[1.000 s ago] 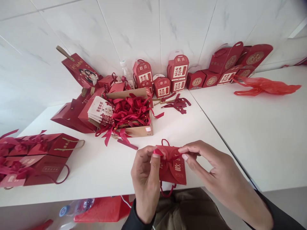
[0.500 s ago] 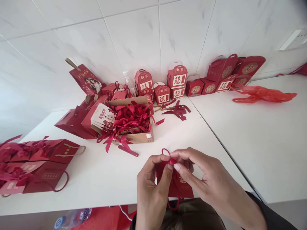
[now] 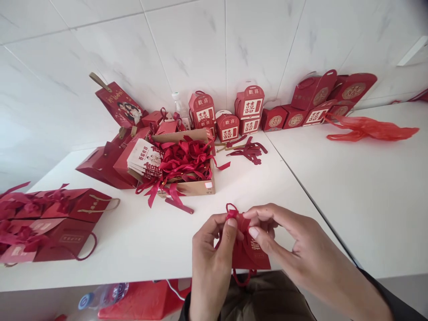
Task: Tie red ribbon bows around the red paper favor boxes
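A small red gift box point(image 3: 257, 262) with pale lettering sits at the table's front edge, cord handles looping out at its top and bottom. My left hand point(image 3: 214, 254) pinches a red ribbon point(image 3: 232, 214) at the upper end of this box, thumb on top. Over the box's right side is my right hand point(image 3: 284, 236), its fingers curled and thumb close to them; whatever they may hold is hidden. Farther back, a cardboard box point(image 3: 197, 188) is heaped with red ribbon bows point(image 3: 187, 158).
White cards point(image 3: 144, 157) lean in the cardboard box. Red boxes with ribbons point(image 3: 72, 238) stand at left, more red gift boxes point(image 3: 249, 109) along the tiled wall. A red plastic bag point(image 3: 371, 128) lies at right. Below the table is a plastic bottle point(image 3: 103, 296).
My right fingers have drawn slightly away from the ribbon, to the right. My left hand keeps its pinch, and more of the box's front shows. The view has shifted a little.
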Demonstrator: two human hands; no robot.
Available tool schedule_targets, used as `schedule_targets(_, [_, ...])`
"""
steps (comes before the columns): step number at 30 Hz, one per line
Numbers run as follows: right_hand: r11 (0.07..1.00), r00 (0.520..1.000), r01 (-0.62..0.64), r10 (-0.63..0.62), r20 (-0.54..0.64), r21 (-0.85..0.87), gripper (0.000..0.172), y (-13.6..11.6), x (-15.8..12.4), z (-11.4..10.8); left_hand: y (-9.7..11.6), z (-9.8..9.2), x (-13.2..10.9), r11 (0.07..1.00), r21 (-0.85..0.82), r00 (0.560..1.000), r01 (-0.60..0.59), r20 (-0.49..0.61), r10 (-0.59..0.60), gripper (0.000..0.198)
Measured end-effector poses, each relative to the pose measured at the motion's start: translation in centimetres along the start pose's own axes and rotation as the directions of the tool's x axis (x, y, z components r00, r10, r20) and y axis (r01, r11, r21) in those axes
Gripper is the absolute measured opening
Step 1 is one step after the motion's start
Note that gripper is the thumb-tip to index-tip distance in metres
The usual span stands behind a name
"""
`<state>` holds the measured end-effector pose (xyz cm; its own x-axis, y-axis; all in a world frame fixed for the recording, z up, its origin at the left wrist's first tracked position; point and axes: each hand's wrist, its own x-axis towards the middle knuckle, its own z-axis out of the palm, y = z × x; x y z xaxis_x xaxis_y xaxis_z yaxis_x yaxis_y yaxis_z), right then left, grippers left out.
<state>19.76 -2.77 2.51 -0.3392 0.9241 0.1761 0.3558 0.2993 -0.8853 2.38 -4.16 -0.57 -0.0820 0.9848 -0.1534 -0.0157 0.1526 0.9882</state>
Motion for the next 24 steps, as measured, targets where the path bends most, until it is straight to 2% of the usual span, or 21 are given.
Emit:
schedule_targets(3, [0.999,0.999,0.036,-0.037,0.035,0.014,0.014,-0.5,0.3,-0.1,-0.3,0.5,-0.4,0.994,0.095,0.998,-0.060,-0.022,0.063,0.027])
schedule_targets(6, [0.998,0.998,0.050,-0.051,0.031,0.035,0.014,-0.7,0.8,-0.1,-0.4,0.4,-0.7,0.957,0.221,0.981,-0.188,0.090,0.172,0.024])
schedule_targets(8, [0.998,0.999,0.046,-0.047,0.020,0.036,0.015,-0.8,1.0,-0.1,-0.2,0.2,-0.8,0.936,0.264,0.966,-0.231,0.176,0.189,0.025])
schedule_targets(10, [0.998,0.998,0.054,-0.054,0.019,0.032,0.019,-0.8,1.0,-0.1,0.1,0.1,-0.7,0.932,0.286,0.964,-0.220,0.211,0.163,0.023])
schedule_targets(12, [0.997,0.997,0.077,-0.078,0.016,0.027,0.019,-0.6,1.0,-0.1,0.3,0.2,-0.5,0.937,0.299,0.972,-0.183,0.200,0.126,0.023])
schedule_targets(15, [0.995,0.995,0.096,-0.096,-0.005,-0.007,0.019,-0.2,0.9,-0.1,0.5,0.4,-0.1,0.952,0.270,0.981,-0.144,0.163,0.102,0.034])
schedule_targets(19, [0.997,0.997,0.073,-0.073,-0.012,-0.033,0.018,0.3,1.0,0.0,0.3,0.4,0.3,0.969,0.215,0.985,-0.119,0.151,0.087,0.043])
schedule_targets(24, [0.999,0.999,0.038,-0.038,-0.018,0.011,0.016,0.3,0.7,0.1,0.6,0.1,0.4,0.980,0.181,0.986,-0.080,0.158,0.051,0.044])
